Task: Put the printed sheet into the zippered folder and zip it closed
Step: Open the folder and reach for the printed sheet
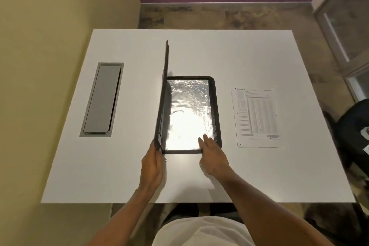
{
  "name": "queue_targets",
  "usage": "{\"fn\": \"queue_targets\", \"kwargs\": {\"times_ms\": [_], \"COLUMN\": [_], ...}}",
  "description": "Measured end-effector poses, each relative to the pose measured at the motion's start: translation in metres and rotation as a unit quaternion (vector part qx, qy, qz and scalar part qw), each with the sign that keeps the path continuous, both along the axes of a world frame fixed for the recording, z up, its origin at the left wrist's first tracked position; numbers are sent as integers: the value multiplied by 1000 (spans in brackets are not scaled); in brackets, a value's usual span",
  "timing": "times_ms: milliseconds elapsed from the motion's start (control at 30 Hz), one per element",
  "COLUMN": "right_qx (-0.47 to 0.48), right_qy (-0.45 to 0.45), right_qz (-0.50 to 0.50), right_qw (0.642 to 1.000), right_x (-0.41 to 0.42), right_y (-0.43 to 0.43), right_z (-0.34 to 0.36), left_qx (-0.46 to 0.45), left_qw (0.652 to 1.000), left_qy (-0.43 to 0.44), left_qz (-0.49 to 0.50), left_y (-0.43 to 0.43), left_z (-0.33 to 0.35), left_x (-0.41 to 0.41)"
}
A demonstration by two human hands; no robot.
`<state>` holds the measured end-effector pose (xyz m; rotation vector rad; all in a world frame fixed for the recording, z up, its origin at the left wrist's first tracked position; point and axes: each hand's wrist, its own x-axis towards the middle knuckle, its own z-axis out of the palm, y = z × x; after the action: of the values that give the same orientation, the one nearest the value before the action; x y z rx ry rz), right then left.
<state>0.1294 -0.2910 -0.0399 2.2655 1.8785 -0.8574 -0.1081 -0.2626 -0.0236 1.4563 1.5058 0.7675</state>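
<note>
The black zippered folder lies open in the middle of the white table. Its right half is flat and shows glossy clear sleeves that catch the light. Its left cover stands nearly upright, seen edge-on. My left hand grips the near bottom corner of that raised cover. My right hand rests flat, fingers spread, on the near right corner of the flat half. The printed sheet lies flat on the table to the right of the folder, apart from it and untouched.
A grey rectangular cable hatch is set into the table at the left. A yellow wall runs along the left side. A dark chair stands off the table's right edge. The table's near edge is just in front of my body.
</note>
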Motion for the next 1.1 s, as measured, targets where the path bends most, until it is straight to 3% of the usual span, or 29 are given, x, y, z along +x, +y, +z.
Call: {"fn": "queue_targets", "kwargs": {"times_ms": [400,667,867,1000,1100], "right_qx": [-33,-33,-40,-44,-42], "right_qy": [-15,17,26,30,35], "right_qz": [45,17,11,9,2], "right_qw": [998,999,999,999,999], "right_x": [7,9,11,10,10], "right_y": [1,4,5,7,7], "right_z": [-5,-6,-6,-6,-6], "left_qx": [-66,-151,-202,-243,-250], "left_qw": [965,902,834,803,799], "left_qy": [-73,-166,-262,-265,-234], "left_qz": [245,368,443,475,495], "left_y": [10,30,44,52,55], "left_z": [3,-5,-10,-11,-12], "left_x": [-17,-39,-47,-49,-51]}}
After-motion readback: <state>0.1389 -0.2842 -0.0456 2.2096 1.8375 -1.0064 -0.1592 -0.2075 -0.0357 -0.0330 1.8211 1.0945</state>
